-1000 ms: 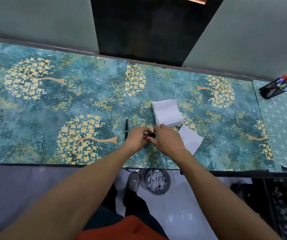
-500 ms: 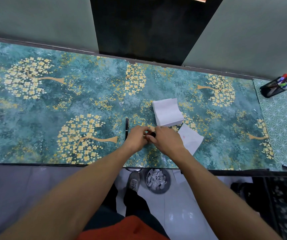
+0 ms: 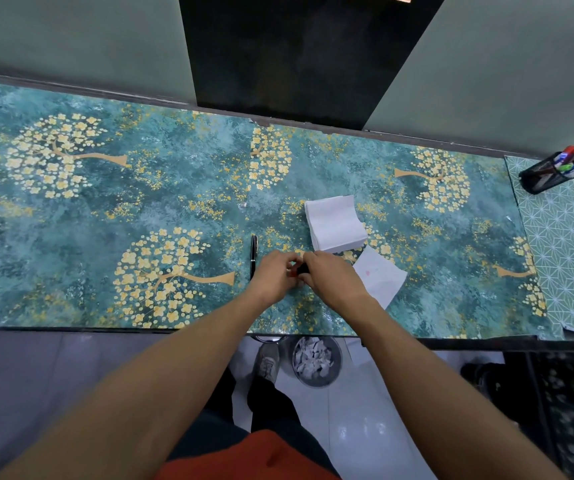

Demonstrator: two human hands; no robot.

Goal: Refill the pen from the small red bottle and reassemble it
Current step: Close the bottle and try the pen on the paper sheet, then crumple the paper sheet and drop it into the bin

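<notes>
Left hand (image 3: 273, 273) and right hand (image 3: 330, 275) clamped together on small red bottle (image 3: 300, 270), mostly hidden by fingers. Left of bottle: black pen (image 3: 253, 256). Behind: paper stack (image 3: 335, 223). Right: loose sheet (image 3: 380, 277).

A slim black pen (image 3: 253, 257) lies flat on the teal flowered worktop (image 3: 105, 237), its length running away from the person, with a thin gold band partway along the barrel. Just to its right the small red bottle (image 3: 298, 270) sits between the left hand (image 3: 276, 274) and the right hand (image 3: 327, 277) — almost wholly hidden (only a black top and a sliver of red show), so its tilt cannot be told.
</notes>
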